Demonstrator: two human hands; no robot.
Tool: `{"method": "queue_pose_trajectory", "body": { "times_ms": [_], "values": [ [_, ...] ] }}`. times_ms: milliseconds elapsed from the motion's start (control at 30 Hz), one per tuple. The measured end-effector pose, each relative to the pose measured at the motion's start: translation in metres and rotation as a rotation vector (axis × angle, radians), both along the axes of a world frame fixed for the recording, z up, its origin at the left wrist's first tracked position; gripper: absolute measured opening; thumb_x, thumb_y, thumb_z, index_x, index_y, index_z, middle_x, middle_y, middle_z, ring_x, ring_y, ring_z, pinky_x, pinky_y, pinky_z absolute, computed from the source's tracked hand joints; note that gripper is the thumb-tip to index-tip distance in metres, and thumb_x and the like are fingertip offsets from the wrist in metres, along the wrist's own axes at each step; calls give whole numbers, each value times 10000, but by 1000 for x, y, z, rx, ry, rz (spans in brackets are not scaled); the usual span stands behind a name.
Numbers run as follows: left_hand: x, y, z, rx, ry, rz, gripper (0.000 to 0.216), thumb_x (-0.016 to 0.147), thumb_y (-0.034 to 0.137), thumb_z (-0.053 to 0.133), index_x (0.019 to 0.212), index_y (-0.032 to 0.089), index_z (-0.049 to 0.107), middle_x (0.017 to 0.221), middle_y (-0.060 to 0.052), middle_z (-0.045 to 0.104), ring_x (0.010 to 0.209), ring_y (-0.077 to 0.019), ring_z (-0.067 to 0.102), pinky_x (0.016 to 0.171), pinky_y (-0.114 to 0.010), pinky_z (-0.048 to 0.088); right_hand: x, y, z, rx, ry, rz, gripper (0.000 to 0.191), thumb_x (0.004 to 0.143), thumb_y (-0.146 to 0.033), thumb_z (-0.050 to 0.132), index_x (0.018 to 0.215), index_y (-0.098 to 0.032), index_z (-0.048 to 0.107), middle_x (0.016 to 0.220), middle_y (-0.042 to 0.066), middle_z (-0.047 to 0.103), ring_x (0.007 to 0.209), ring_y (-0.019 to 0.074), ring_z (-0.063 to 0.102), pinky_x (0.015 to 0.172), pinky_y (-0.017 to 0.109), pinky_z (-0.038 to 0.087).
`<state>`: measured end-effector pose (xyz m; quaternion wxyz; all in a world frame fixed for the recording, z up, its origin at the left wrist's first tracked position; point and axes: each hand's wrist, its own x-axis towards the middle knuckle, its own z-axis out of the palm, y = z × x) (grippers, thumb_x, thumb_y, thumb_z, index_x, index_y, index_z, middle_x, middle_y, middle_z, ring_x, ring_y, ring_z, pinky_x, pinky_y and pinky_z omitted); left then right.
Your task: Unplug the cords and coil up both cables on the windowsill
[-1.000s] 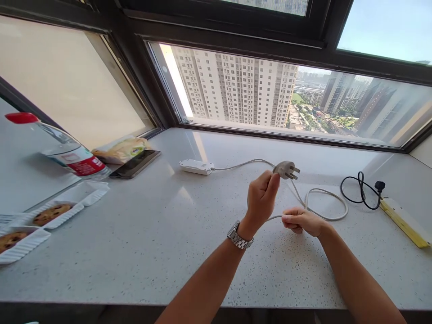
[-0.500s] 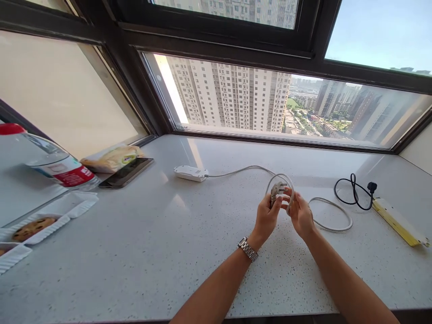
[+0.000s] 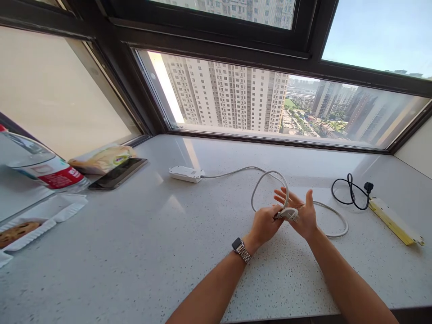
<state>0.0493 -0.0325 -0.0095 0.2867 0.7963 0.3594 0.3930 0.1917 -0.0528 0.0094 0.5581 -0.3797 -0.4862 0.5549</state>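
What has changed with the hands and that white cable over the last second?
The left hand carried the plug from up in the air down close to the countertop, bending the white cable into a standing loop. The right hand let go of the cable and now lies open, fingers spread, against the plug. The power strip, black cord and yellow strip stayed put.

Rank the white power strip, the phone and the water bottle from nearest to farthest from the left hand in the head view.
From the left hand:
1. White power strip, up and to the left, at the cable's end.
2. Phone, farther left, beside a snack bag.
3. Water bottle, at the far left edge.
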Motion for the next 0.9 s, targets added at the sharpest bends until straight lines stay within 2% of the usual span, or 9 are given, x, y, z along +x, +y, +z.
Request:
{"method": "queue_pose_trajectory", "body": {
  "times_ms": [133, 200, 267, 333, 433, 567, 700, 800, 900],
  "values": [
    [-12, 12, 5, 59, -335, 203, 242, 817, 290, 532, 610, 169, 500, 466, 59, 365, 444, -72, 297, 460, -204, 241, 10, 3, -6, 99, -595, -116, 711, 802, -757, 297, 957, -181, 685, 906, 98, 677, 818, 220, 596, 717, 321, 448],
    [-23, 19, 12, 76, -541, 340, 254, 790, 326, 589, 616, 168, 492, 473, 68, 334, 442, -65, 279, 447, -199, 235, 16, 4, -9, 82, -910, -107, 583, 770, -710, 457, 727, -166, 663, 632, 37, 597, 579, 152, 502, 566, 263, 373],
    [-36, 27, 23, 33, -801, 417, 309, 768, 391, 632, 618, 169, 478, 487, 72, 336, 431, -56, 277, 430, -192, 235, 22, 4, -10, -13, -1049, -107, 570, 758, -694, 485, 555, -168, 565, 478, -16, 439, 454, 101, 354, 477, 242, 256],
    [-47, 33, 36, -67, -1063, 391, 381, 749, 452, 656, 602, 169, 448, 508, 69, 360, 417, -46, 291, 404, -180, 236, 25, 6, -11, -111, -991, -139, 585, 746, -701, 485, 492, -173, 489, 447, -35, 358, 426, 84, 287, 456, 242, 204],
    [-61, 37, 54, -253, -1318, 247, 424, 702, 464, 710, 597, 167, 425, 601, 36, 486, 491, -64, 450, 426, -168, 342, 25, 8, -10, -139, -721, -222, 555, 702, -697, 542, 516, -177, 483, 470, -36, 375, 448, 88, 338, 459, 235, 249],
    [-66, 31, 69, -505, -1477, 17, 317, 768, 437, 666, 663, 188, 500, 581, 47, 542, 616, -123, 594, 673, -306, 534, 19, 7, -2, -127, -320, -253, 513, 662, -622, 654, 532, -192, 406, 468, -59, 359, 422, 71, 343, 434, 217, 291],
    [-49, 17, 80, -642, -1521, -94, 191, 871, 434, 543, 956, 278, 613, 700, 43, 669, 703, -153, 663, 818, -425, 518, 1, 1, 5, -38, 104, -288, 501, 735, -642, 570, 588, -209, 365, 478, -103, 198, 379, 42, 132, 353, 188, 128],
    [-32, 6, 86, -684, -1478, -158, 254, 890, 462, 499, 1063, 305, 599, 839, 7, 717, 852, -206, 680, 860, -467, 494, -11, -3, 1, 113, 103, -385, 505, 816, -655, 443, 594, -201, 421, 473, -91, 204, 385, 52, 134, 358, 195, 112],
    [-27, 2, 91, -723, -1447, -166, 271, 903, 459, 474, 1051, 271, 600, 861, -21, 720, 899, -224, 675, 844, -443, 503, -13, -4, -4, 319, -187, -567, 474, 878, -548, 436, 577, -185, 480, 447, -70, 253, 396, 64, 200, 389, 219, 169]
  ]
}}
